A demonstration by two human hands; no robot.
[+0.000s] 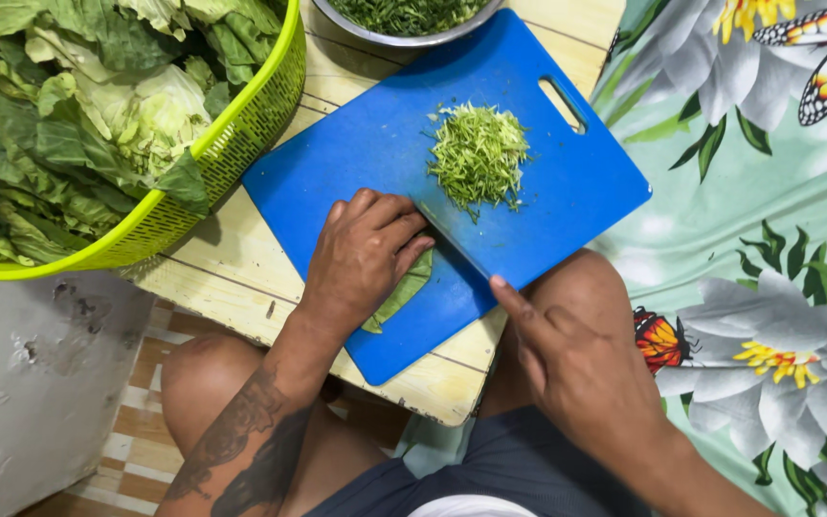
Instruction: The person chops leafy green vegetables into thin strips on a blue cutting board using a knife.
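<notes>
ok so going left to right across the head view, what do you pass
green basket of leafy greens → left hand pressing a rolled leaf → pile of shredded greens on the blue cutting board → right hand with the knife → flowered cloth

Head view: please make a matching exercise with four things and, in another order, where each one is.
Things:
1. shredded greens
2. basket
3. metal bowl
4. left hand

Places:
A. top edge of the view, beyond the cutting board
B. pressing a rolled leaf on the board
C. in a pile on the board
D. upper left, full of leaves

Pairs: 1-C, 2-D, 3-A, 4-B
</notes>
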